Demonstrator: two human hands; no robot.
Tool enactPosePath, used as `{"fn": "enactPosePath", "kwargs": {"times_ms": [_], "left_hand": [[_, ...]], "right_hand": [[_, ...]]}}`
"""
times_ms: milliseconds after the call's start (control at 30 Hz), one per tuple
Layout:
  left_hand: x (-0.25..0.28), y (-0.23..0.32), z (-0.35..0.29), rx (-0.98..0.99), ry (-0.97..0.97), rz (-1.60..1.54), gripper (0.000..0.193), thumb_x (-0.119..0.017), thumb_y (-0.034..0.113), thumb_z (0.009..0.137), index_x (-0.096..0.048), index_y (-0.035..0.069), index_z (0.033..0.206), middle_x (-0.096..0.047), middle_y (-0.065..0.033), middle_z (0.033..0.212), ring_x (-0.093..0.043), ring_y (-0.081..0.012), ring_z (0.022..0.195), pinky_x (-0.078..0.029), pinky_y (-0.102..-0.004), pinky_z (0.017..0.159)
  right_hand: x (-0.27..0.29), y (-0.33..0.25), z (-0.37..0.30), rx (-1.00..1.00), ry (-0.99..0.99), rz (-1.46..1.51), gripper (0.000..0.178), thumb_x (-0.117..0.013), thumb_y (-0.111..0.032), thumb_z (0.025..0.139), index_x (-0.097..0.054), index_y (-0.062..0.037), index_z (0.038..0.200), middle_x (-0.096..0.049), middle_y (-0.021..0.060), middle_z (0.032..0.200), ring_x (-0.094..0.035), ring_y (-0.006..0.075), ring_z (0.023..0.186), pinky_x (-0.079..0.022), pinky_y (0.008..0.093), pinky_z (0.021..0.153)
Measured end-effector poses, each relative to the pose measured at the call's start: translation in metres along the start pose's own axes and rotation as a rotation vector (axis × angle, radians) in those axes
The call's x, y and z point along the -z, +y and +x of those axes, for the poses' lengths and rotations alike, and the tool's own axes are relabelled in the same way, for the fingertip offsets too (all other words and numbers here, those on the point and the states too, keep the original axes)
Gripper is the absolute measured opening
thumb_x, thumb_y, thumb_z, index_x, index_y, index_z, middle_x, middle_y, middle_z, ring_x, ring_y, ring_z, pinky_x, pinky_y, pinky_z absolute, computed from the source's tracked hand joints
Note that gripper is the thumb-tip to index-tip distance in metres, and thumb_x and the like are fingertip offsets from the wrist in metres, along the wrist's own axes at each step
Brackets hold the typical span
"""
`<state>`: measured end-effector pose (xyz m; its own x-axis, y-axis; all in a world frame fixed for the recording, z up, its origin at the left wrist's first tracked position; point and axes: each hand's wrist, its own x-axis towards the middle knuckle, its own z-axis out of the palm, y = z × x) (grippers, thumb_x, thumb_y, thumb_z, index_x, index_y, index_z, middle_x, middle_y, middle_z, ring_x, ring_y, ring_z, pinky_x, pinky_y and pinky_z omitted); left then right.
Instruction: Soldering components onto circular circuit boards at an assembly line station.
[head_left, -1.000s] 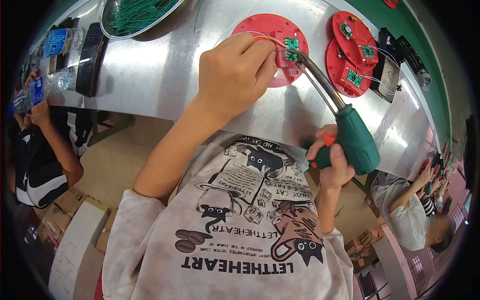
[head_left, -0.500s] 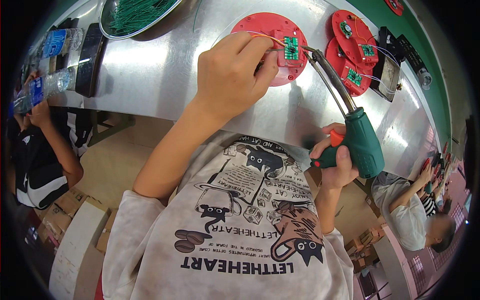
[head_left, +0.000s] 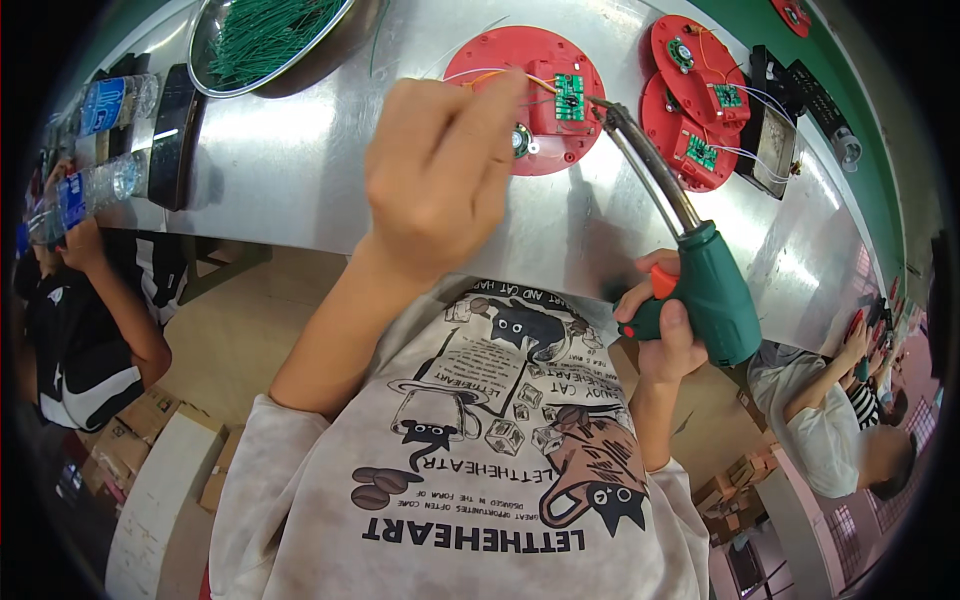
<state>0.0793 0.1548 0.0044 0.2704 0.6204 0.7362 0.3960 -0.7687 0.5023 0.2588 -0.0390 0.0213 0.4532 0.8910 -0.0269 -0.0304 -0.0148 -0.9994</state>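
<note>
Head view: your right hand [head_left: 668, 330] wraps the soldering gun [head_left: 712, 295], stiff and light; keep to its green handle, clear of the hot tip. Red disc [head_left: 505, 60] lies flat on the table [head_left: 290, 170]. Its green board [head_left: 568, 97] is fragile. Left hand [head_left: 440, 170] pinches a thin, limp wire [head_left: 490, 72].
</note>
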Motion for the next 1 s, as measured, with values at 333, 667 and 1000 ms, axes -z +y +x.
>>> {"fn": "enactPosePath", "kwargs": {"times_ms": [333, 667, 1000], "left_hand": [[-0.018, -0.005, -0.009, -0.006, -0.187, -0.017, 0.011, -0.069, 0.000, 0.076, -0.066, 0.001, 0.087, -0.060, -0.0087, 0.080, -0.058, -0.0266, 0.071, -0.049, -0.0366, 0.062], [-0.019, -0.005, -0.009, 0.002, -0.183, -0.019, 0.009, -0.068, 0.001, 0.078, -0.067, 0.001, 0.087, -0.060, -0.0092, 0.080, -0.059, -0.0268, 0.072, -0.050, -0.0366, 0.064], [-0.020, -0.007, -0.010, -0.007, -0.179, -0.017, 0.012, -0.069, 0.002, 0.075, -0.066, 0.002, 0.087, -0.060, -0.0089, 0.080, -0.059, -0.0268, 0.074, -0.051, -0.0363, 0.065]], "right_hand": [[-0.005, -0.001, -0.004, -0.027, -0.037, -0.040, 0.046, -0.058, -0.022, 0.092, -0.051, 0.0120, 0.122, -0.061, 0.0238, 0.103, -0.061, 0.0218, 0.055, -0.049, 0.0312, 0.051], [-0.007, -0.003, -0.002, -0.062, -0.001, -0.028, 0.047, -0.060, -0.022, 0.091, -0.051, 0.0112, 0.124, -0.061, 0.0215, 0.100, -0.061, 0.0216, 0.054, -0.049, 0.0307, 0.051], [-0.010, -0.005, -0.001, -0.069, 0.034, -0.043, 0.038, -0.058, -0.018, 0.091, -0.054, 0.0102, 0.117, -0.061, 0.0191, 0.096, -0.061, 0.0214, 0.054, -0.050, 0.0312, 0.051]]}}
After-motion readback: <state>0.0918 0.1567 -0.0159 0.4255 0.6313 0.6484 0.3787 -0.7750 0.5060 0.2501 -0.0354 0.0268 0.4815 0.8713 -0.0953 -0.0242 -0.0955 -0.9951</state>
